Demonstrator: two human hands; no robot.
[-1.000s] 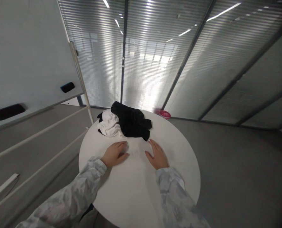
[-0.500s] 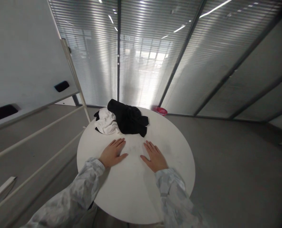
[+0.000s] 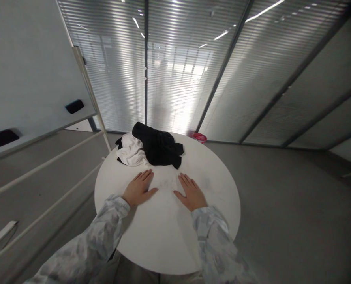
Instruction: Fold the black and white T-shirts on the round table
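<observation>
My left hand (image 3: 139,189) lies flat and open, palm down, on a round white table (image 3: 211,189). My right hand (image 3: 190,193) rests the same way a short gap to its right, fingers stretched out. Neither hand holds anything. Just beyond the fingertips sits a crumpled black garment (image 3: 160,147), and beside it to the left a crumpled white garment (image 3: 130,151) with a bit of black under it. Both hands are apart from the clothes. Pale patterned sleeves cover my arms.
A whiteboard (image 3: 24,71) on a stand leans at the left, with two black erasers on its ledge. Glass walls with blinds close off the back. A small red basket (image 3: 199,137) stands on the grey floor behind the table.
The view has tipped down and shifted slightly, so the table sits lower left in the picture. My hands stay flat on the table; the left fingers have straightened a little.
</observation>
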